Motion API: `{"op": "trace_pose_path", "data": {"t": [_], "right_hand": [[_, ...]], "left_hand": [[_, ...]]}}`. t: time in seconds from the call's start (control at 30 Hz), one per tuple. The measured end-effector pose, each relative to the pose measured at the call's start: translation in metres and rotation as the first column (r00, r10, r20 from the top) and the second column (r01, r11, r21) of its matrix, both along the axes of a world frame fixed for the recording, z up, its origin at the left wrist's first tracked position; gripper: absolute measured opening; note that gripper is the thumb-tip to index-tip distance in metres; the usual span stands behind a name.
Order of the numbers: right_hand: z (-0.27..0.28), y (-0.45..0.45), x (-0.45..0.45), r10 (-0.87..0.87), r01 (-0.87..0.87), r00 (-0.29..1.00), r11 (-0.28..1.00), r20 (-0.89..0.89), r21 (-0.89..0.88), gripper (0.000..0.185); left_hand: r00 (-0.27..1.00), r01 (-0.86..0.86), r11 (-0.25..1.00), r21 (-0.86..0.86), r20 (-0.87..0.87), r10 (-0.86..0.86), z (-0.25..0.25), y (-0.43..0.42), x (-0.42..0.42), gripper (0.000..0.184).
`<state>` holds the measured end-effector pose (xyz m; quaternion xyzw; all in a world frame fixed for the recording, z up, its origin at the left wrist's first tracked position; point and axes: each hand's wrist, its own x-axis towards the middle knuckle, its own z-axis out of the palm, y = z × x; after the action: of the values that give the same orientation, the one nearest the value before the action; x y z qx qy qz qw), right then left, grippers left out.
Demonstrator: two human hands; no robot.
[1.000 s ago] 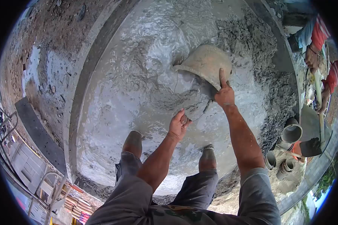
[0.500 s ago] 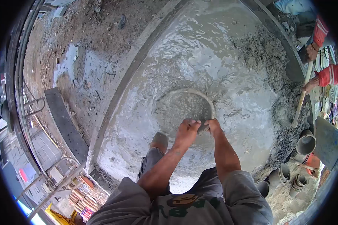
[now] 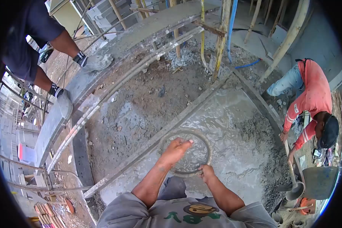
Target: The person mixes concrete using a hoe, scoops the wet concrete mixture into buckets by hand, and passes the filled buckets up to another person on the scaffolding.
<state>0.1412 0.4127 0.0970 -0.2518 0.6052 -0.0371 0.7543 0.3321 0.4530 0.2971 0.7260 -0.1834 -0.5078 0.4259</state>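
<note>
A round, cement-coated bucket (image 3: 209, 152) is before me, seen from above, with wet grey slurry inside its rim. How deep it sits in the surrounding wet cement (image 3: 235, 142) is hidden. My right hand (image 3: 206, 173) is closed on the lower right of the rim. Over the left side of the bucket is my left hand (image 3: 174, 152), its fingers curled and the thumb pointing right. Whatever lies under those curled fingers is out of sight.
Low edging (image 3: 152, 142) bounds the wet cement. At the right a co-worker in a red top (image 3: 315, 89) bends over a shovel (image 3: 292, 174). Another person's shoes (image 3: 98, 62) are on a curved ledge (image 3: 79, 91). Poles (image 3: 222, 38) stand at the back.
The view has tilted up, bringing the ledge, poles and both people into sight. My left hand has moved from the near rim to over the bucket's left side, apart from my right hand.
</note>
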Motion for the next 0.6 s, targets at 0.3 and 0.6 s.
{"op": "trace_pose_path", "data": {"t": [0.3,0.6], "right_hand": [[0.245,-0.015,0.139,-0.029,0.068,0.895,0.995,0.445,-0.071,0.017],[0.395,-0.021,0.252,0.094,0.045,0.743,0.981,0.663,-0.189,0.030]], "left_hand": [[0.930,0.129,0.946,-0.298,0.368,-0.011,0.277,0.000,0.129,0.042],[0.672,0.065,0.954,-0.292,0.720,0.175,0.395,-0.014,0.233,0.046]]}}
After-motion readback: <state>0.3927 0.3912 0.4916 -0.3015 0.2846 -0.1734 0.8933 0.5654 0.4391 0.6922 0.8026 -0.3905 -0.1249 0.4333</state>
